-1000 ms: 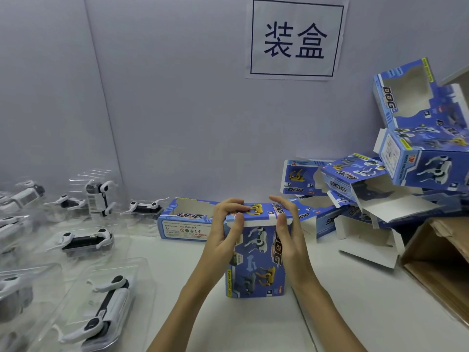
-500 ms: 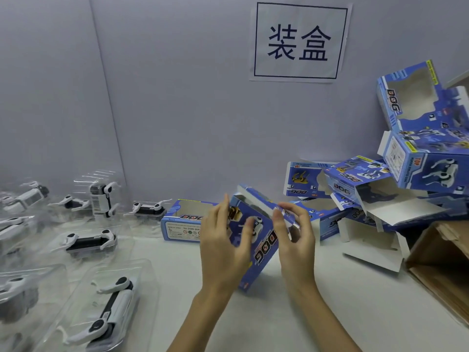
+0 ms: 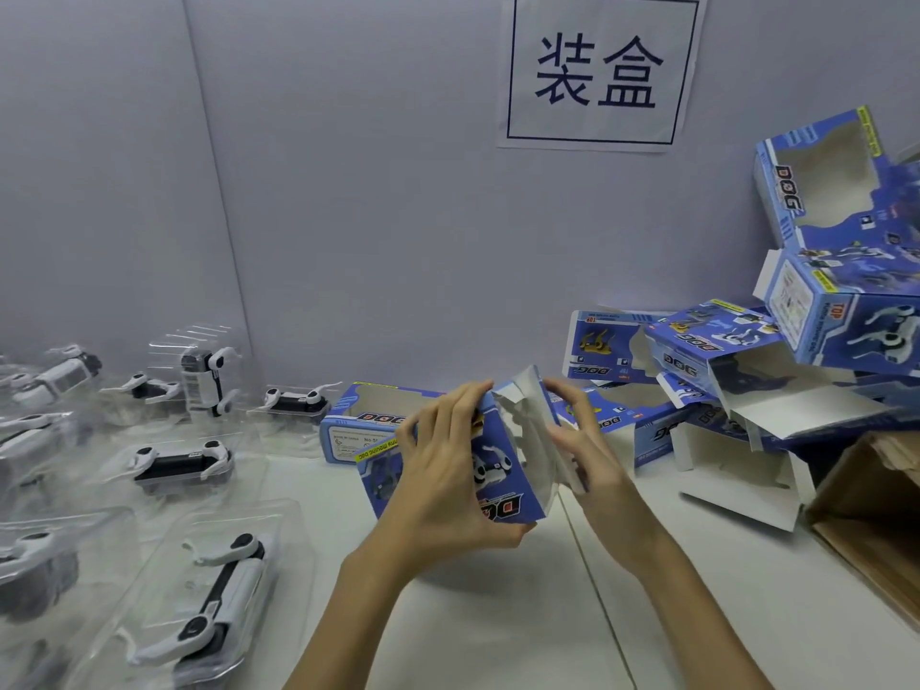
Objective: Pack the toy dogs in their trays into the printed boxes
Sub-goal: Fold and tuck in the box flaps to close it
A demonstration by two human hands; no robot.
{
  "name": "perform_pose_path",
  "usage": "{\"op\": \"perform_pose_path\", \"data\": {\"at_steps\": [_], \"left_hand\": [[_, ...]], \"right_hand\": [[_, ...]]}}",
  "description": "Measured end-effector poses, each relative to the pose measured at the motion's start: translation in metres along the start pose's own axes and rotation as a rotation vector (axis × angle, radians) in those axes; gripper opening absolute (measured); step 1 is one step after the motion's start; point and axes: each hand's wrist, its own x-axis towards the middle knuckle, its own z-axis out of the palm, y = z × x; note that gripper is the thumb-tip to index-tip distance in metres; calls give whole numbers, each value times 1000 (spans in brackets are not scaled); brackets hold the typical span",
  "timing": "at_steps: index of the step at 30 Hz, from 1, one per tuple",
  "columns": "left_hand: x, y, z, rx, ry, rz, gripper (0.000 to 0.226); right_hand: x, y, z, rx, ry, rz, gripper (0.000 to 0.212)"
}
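A blue printed DOG box (image 3: 498, 470) is held above the white table, tipped on its side with its open white end facing right. My left hand (image 3: 443, 485) grips the box from the left, fingers curled over its top edge. My right hand (image 3: 587, 455) holds the white flaps at the open end. Toy dogs in clear plastic trays lie on the left; the nearest (image 3: 214, 590) is at the front, another (image 3: 179, 460) sits further back.
Another blue box (image 3: 368, 420) lies behind my hands. A pile of open printed boxes (image 3: 747, 371) rises at the right against the wall. A brown cardboard carton (image 3: 876, 520) stands at the right edge. A paper sign (image 3: 597, 67) hangs on the wall.
The box stood upright between both hands a second ago. It has been tipped over and turned, so its open end now faces right with the flaps spread.
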Motion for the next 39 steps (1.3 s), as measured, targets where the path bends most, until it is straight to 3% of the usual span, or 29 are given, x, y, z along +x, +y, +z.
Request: {"op": "perform_pose_path", "data": {"at_steps": [9,26,29,33,39], "left_hand": [[0,1,-5,29,18,-6,124],[0,6,-4,41,4,-16,128],[-1,6,-2,78,-13,30,126],[-3,7,5,87,-45,64,129],[-4,6,7,93,-32,70,132]], "right_hand": [[1,13,23,-147,-45,-55,55],[-3,9,19,-147,7,-70,55],[-2,8,18,-174,64,-96,48],[-1,4,22,-163,166,-123,23],[0,2,19,-39,237,-82,26]]}}
